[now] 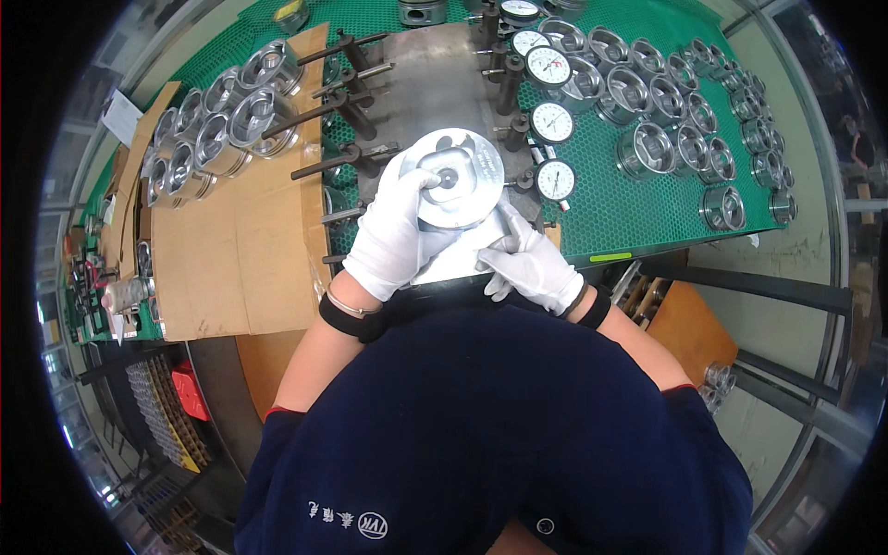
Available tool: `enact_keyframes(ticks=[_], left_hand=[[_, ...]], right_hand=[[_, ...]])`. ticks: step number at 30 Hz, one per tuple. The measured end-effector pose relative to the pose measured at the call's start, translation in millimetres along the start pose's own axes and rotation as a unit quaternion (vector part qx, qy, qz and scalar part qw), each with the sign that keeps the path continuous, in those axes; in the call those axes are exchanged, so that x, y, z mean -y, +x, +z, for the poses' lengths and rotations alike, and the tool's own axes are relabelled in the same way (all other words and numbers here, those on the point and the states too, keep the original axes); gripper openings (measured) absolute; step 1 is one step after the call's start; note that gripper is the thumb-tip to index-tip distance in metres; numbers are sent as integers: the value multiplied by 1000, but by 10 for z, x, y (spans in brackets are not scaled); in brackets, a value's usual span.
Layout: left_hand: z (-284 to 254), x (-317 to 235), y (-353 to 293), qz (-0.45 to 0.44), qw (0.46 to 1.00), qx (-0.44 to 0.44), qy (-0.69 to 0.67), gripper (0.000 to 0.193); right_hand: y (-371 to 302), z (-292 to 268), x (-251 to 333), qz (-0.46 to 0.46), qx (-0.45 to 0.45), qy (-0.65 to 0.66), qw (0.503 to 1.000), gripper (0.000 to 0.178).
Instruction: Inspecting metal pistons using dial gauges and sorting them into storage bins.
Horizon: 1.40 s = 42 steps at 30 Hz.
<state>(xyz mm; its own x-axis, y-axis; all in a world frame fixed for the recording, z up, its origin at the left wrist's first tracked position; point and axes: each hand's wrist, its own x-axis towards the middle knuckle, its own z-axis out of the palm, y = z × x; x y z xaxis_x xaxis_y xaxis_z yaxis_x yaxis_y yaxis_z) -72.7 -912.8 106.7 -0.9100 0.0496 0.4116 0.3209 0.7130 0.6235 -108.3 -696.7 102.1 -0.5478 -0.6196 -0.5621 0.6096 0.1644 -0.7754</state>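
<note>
A silver metal piston is held in my white-gloved left hand, its round top face turned up and the thumb lying across its central recess. That hand's other fingers are hidden beneath it. By the piston's lower right edge is my gloved right hand, fingers apart and partly bent, with no object visible in it. Its fingertips come close to the piston's rim; whether they touch I cannot tell. Below the piston, between my hands, a bright white surface shows, too glaring to identify. Under all this is a grey metal plate.
Several dial gauges on posts line the plate's right side; clamp posts with rods line its left. Pistons stand in rows on cardboard at left and on green matting at right. A red bin sits low at left.
</note>
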Motion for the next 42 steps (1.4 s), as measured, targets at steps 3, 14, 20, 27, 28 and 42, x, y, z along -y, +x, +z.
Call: enact_keyframes(ticks=[3, 14, 20, 27, 28, 42], left_hand=[[5, -21, 4, 3, 1000, -14, -5, 67], [-425, -1064, 547, -143, 882, 188, -408, 65], [-225, -895, 360, -204, 913, 133, -328, 43], [109, -1041, -231, -357, 880, -5, -312, 28], [118, -1092, -294, -367, 885, -10, -287, 28], [56, -1605, -1148, -503, 864, -12, -34, 27]], right_hand=[[-48, -13, 41, -5, -12, -64, 998, 90], [-923, -691, 292, -351, -149, -92, 920, 56], [-1055, -1537, 117, -199, -246, 43, 948, 49], [384, -2445, -54, 10, -187, 158, 969, 38], [526, -2381, 44, 17, -219, 166, 961, 29], [428, -3098, -396, -318, -152, 42, 935, 57]])
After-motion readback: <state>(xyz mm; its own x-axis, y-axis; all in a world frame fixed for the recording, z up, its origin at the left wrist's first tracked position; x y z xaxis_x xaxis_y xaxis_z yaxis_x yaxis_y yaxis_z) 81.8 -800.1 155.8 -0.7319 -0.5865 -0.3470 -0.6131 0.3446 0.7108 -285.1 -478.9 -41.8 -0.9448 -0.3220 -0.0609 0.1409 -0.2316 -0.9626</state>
